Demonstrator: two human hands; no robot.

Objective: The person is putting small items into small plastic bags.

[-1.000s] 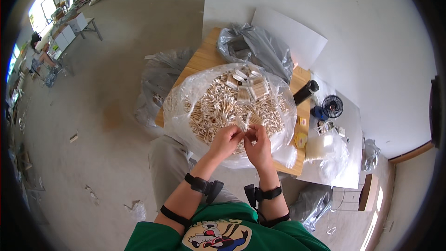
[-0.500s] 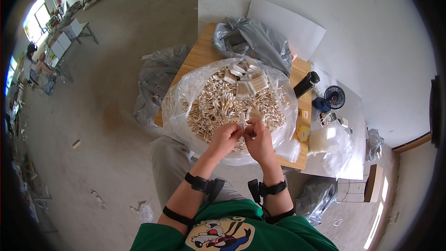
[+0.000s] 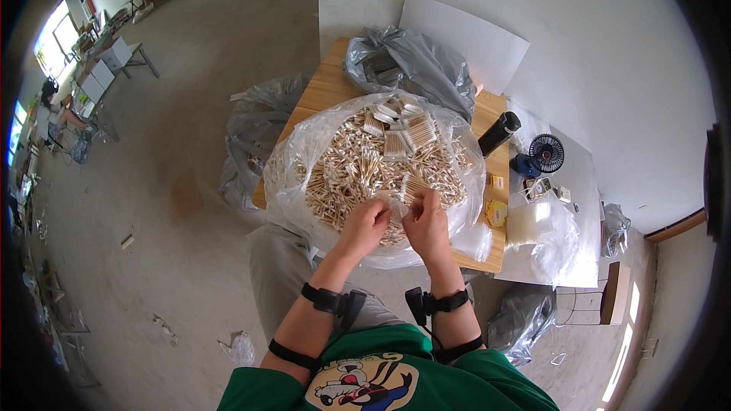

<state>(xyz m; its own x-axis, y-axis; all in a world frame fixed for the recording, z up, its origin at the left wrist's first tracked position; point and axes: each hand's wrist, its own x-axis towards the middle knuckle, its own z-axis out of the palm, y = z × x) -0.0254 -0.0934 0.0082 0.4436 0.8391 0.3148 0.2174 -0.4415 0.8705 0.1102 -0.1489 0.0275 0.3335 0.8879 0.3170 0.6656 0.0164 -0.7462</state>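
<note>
A large clear plastic bag [image 3: 285, 202] full of loose cotton swabs [image 3: 346, 164] lies spread wide in front of me. Several packed bundles of cotton swabs [image 3: 419, 131] rest on the far part of the heap. Over its near side, my left hand [image 3: 363, 227] is closed in a pinch on a small clear plastic bag [image 3: 394, 204], which spans the gap between my hands. My right hand [image 3: 428, 228], fingers also pinched together, is at the small bag's other edge; its fingertips are partly hidden. Just beyond them is a fanned bunch of cotton swabs [image 3: 413, 184].
The big bag sits on a wooden table [image 3: 327, 68] with a grey plastic bag [image 3: 449, 68] behind. To the right stand a black bottle [image 3: 499, 135], a small fan [image 3: 546, 153] and a stack of clear bags [image 3: 528, 224]. Two people sit far left.
My hands have moved slightly apart from where their fingertips met. The small clear bag now shows spread between them.
</note>
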